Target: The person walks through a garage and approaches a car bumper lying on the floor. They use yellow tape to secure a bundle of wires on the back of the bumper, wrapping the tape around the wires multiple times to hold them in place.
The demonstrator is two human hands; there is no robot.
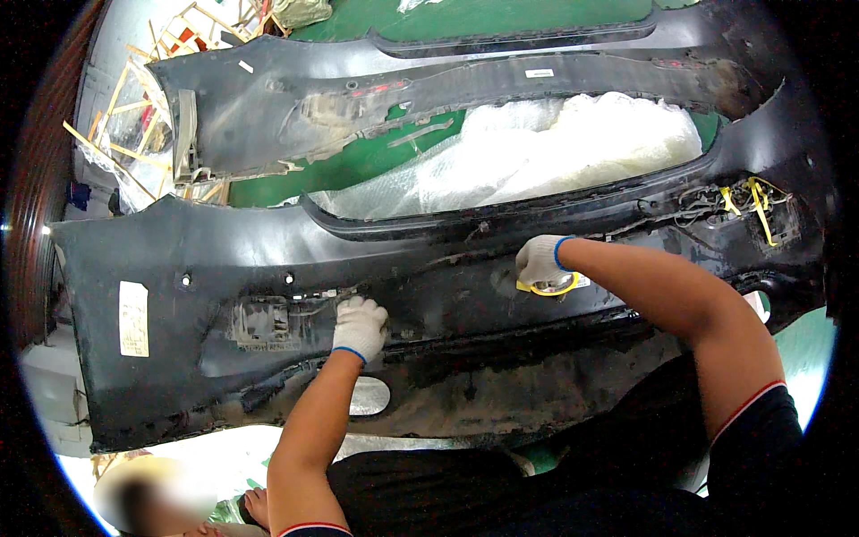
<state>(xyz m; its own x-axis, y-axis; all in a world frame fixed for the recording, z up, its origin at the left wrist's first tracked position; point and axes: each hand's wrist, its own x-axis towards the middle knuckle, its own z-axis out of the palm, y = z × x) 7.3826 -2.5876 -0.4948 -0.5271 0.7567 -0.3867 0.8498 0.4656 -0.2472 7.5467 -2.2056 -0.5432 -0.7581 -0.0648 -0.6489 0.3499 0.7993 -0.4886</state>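
Note:
A large black car bumper (420,268), its inner side up, lies across in front of me. My left hand (361,328), in a white knit glove with a blue cuff, rests on it with fingers curled at a thin wiring strip (315,294). What its fingertips hold is hidden. Farther right, my right hand (540,261), gloved alike, bends down over the bumper. It is closed on what looks like a roll of yellow tape (557,288), partly covered by the glove. Wiring at the bumper's right end carries yellow tape strips (761,210).
A second black bumper (259,98) lies beyond, with clear bubble wrap (573,143) between the two. Wooden sticks (116,116) are heaped at the far left. A paper label (134,319) is on the near bumper's left end. Another person (148,501) is at the lower left.

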